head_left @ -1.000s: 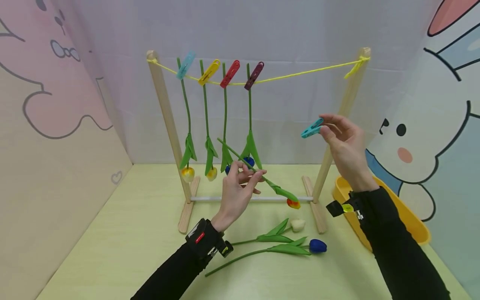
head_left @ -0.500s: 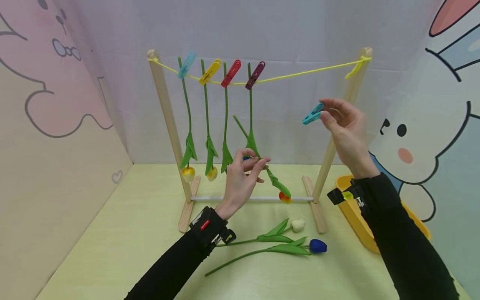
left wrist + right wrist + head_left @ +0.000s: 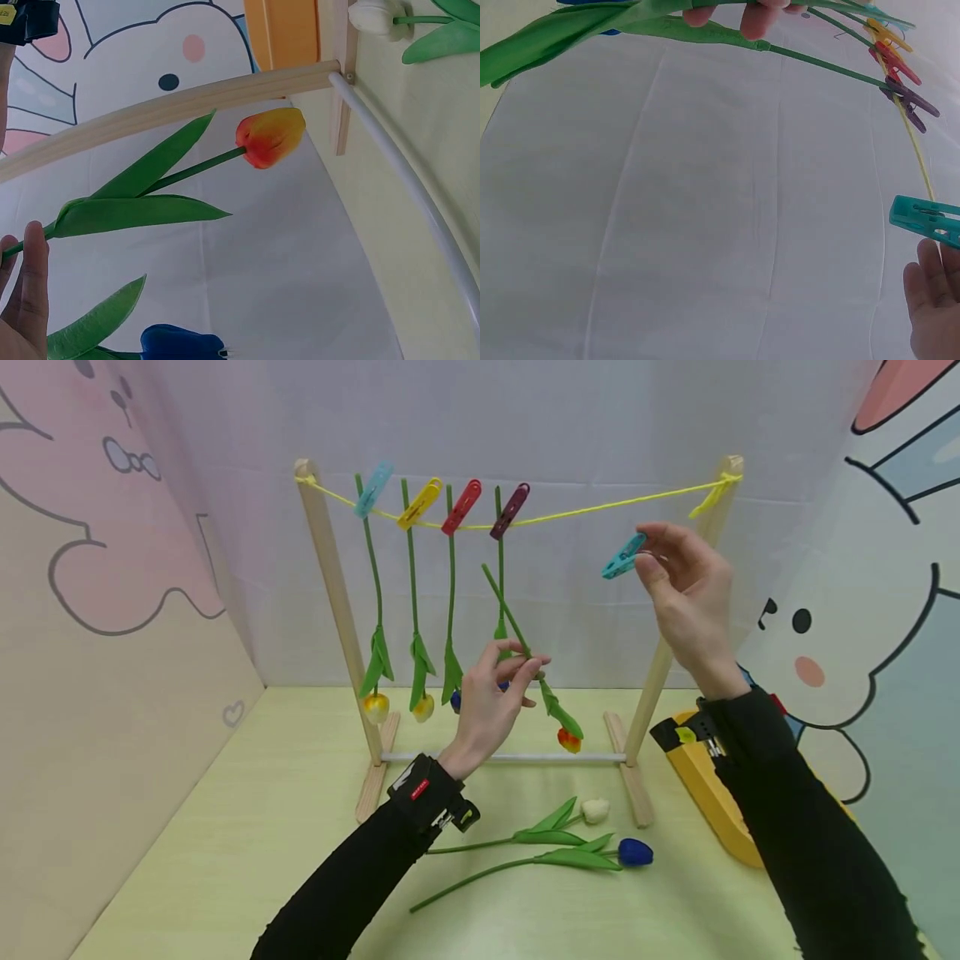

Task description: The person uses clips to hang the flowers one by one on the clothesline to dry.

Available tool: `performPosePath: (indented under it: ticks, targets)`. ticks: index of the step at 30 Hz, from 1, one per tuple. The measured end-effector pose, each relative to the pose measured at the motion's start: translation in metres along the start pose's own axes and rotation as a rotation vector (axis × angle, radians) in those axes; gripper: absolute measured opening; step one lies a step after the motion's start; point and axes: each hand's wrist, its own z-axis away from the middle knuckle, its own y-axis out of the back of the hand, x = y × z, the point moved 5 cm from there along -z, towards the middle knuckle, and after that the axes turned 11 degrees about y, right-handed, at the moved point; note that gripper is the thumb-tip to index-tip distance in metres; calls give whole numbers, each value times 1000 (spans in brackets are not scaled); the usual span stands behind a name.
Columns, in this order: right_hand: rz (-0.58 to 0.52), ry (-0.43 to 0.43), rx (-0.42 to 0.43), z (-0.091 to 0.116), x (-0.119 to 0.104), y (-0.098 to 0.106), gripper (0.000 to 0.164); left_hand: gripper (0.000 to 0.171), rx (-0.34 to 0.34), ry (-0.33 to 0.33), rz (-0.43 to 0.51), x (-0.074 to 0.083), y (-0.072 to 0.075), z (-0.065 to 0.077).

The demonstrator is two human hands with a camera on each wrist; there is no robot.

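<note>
The pale table (image 3: 187, 827) bears a wooden frame (image 3: 330, 577) with a yellow line (image 3: 600, 508) strung between its posts; at the right, a yellow tray (image 3: 708, 793) stands partly behind the right sleeve (image 3: 802, 835), so I cannot tell what it holds. Four hanging tulips (image 3: 378, 660) look finished, each clipped bloom-down on the left half of the line. Three are left: a white tulip (image 3: 551, 837) and a blue tulip (image 3: 577, 857) lie side by side on the table, and a red-and-yellow tulip (image 3: 551, 700) is tilted in the air, its stem end below the line and unclipped. The left hand (image 3: 487, 706) pinches that stem between thumb and fingers; the right hand (image 3: 693, 602), higher up, pinches a turquoise peg (image 3: 624, 557), apart from the stem. Smallest are the pegs in use — light blue (image 3: 372, 490), yellow (image 3: 419, 504), red (image 3: 461, 507) and dark purple (image 3: 509, 511). The left wrist view gives the held bloom and its spread leaves in full, plus a hanging blue bloom (image 3: 180, 343); from the head, the blue blooms are mostly covered. The right wrist view shows the dark purple peg and the turquoise one's spring (image 3: 928, 211) up close — whether that peg's jaws are parted, I cannot tell.
</note>
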Motion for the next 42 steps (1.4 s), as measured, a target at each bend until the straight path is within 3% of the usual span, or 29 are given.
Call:
performPosePath:
  ticks: [5, 22, 28, 42]
  targets:
    - [100, 100, -47, -8, -10, -7, 29, 24, -6, -5, -3, 5, -2, -6]
    - [223, 233, -119, -46, -26, -32, 26, 24, 16, -39, -36, 20, -5, -33]
    - [228, 219, -134, -55, -21, -36, 26, 24, 30, -65, -83, 29, -4, -44]
    - [243, 115, -123, -66, -15, -40, 29, 26, 36, -55, -159, 37, -4, -62]
